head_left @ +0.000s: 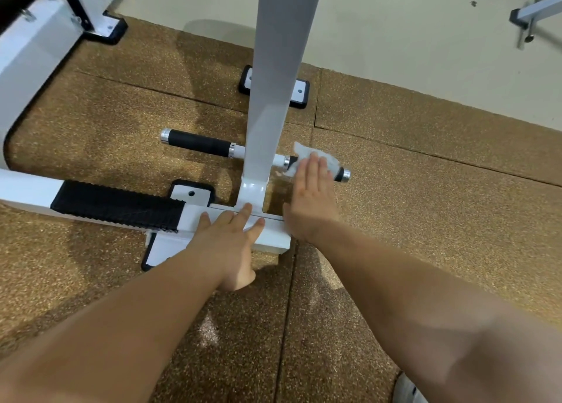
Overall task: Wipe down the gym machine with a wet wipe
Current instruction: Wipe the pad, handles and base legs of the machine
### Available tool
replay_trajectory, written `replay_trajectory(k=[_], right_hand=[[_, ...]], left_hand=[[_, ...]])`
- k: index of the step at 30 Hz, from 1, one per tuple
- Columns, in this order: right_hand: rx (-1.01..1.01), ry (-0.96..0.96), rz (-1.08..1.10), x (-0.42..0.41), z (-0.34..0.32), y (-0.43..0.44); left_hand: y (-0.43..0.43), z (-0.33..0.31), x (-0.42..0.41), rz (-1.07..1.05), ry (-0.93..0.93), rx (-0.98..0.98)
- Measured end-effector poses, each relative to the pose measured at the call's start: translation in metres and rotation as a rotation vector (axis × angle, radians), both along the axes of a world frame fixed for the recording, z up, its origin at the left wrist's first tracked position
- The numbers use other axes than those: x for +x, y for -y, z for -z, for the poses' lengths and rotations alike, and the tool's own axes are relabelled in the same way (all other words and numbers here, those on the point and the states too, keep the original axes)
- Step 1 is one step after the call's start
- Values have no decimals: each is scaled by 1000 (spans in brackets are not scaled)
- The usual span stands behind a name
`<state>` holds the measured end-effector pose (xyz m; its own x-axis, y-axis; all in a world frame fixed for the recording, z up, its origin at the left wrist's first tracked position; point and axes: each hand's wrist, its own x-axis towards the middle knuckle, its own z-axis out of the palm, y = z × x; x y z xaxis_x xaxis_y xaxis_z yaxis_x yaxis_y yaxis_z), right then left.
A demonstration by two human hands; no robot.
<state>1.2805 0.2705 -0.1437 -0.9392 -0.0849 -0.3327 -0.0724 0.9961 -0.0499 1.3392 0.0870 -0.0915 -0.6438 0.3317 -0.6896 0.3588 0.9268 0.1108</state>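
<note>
Right hand (310, 186): flat, fingers straight and together, pressing the wet wipe (331, 161) down onto the right-side grip (341, 173); no finger looks curled round the bar from where I stand.
Left hand (226, 235): fingers straight and a little spread, resting on the white base beam (270, 239) at the foot of the upright post (273, 83); it holds nothing.
Wet wipe: draped over the black grip, between its chrome collar and its end cap, with one corner sticking out loose toward the wall.
Gym machine (252, 186): a low crossbar runs through the post; the left-side grip (197, 143) is bare, and a black tread strip (115, 206) lies along the beam further left.
Risk, wipe: only a flat palm pins it, so I'd guess a sideways rub could roll it off the round bar onto the speckled floor mat (425, 189), where it would pick up grit.
Risk, coverage: pressing from above probably leaves the underside of the grip untouched unless the fingers wrap round.
Risk, balance: the person seems to be leaning forward onto the left hand; if that glossy beam is damp, the hand could slide.
</note>
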Motion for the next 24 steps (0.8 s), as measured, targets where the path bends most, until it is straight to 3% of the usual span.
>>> replay_trajectory(k=[5,12,17,20,24], right_hand=[[-74,-38,-141,-7,1,-16],[4,-62,177,10,8,-30],[-117,-35,-95,-9,-1,-4],[-88,-61,-156,-10,-1,-22],[8,-108,100,6,7,-41]], left_hand=[[0,-2,-1,-3,4,3],[0,-1,-1,0,14,-7],[0,1,0,-1,8,-6],[1,3,0,-2,0,1],[3,3,-1,-3,7,5]])
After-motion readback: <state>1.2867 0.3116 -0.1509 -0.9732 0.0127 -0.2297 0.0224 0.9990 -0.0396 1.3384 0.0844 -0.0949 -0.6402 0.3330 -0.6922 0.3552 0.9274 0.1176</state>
